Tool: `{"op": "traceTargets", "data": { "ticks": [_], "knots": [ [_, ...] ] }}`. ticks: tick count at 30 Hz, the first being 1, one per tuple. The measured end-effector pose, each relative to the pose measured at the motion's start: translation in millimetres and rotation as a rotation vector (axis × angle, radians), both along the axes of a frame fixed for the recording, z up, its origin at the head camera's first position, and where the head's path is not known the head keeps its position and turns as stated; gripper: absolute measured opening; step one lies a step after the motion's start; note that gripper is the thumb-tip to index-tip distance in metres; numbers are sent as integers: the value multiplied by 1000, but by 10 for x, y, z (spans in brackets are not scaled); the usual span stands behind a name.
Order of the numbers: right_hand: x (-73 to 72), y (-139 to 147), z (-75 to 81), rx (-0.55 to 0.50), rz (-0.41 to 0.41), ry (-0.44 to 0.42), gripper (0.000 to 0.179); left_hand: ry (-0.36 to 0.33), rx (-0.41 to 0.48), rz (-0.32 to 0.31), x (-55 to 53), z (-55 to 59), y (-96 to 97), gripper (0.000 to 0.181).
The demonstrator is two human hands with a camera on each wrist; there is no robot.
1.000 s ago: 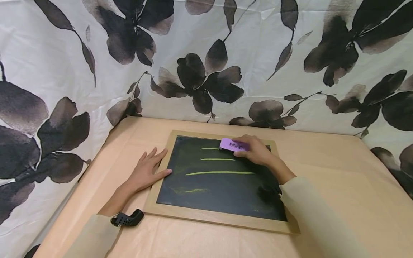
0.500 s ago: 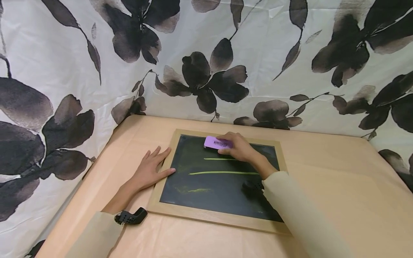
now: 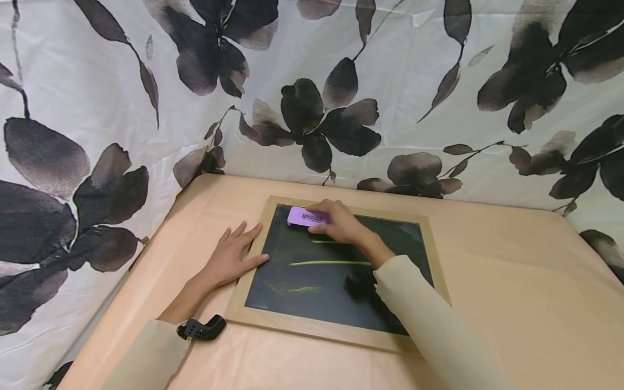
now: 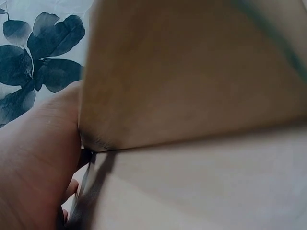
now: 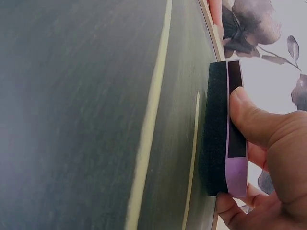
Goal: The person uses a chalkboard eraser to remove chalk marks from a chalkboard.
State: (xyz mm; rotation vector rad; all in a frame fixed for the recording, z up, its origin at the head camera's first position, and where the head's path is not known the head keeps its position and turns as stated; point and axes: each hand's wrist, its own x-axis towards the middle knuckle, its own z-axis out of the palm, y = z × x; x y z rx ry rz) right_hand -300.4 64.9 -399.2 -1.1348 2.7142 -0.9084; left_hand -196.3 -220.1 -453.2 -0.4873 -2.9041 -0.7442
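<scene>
A wood-framed chalkboard lies on the table, bearing yellow chalk lines and a smudge low on its left side. My right hand grips a purple chalkboard eraser near the upper left of the board. In the right wrist view, thumb and fingers pinch the eraser, its dark felt side against the board. Two chalk lines run beside it. My left hand lies with straight, spread fingers over the board's left frame. The left wrist view has the frame's wooden corner beside the hand.
The board rests on a peach-coloured tabletop. A white cloth with dark flowers hangs behind the table and along its left side. Black bands with small devices are on the wrists.
My right hand has slid the eraser leftward along the top of the board, and the uppermost chalk line no longer shows. The left hand keeps its place on the frame. The head view shifted slightly.
</scene>
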Motion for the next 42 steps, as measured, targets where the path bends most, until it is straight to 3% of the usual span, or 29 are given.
{"op": "traceTargets", "data": {
  "ticks": [8, 13, 30, 42],
  "knots": [
    [6, 83, 0, 26, 26, -80, 50, -8, 15, -6, 23, -37, 37, 78],
    [9, 221, -8, 25, 30, -81, 51, -7, 19, -12, 34, -38, 45, 78],
    [18, 1283, -31, 13, -130, -7, 55, 5, 11, -23, 15, -6, 22, 79],
    [195, 1598, -36, 16, -208, 54, 51, 23, 16, -26, 32, -6, 1, 78]
  ]
}}
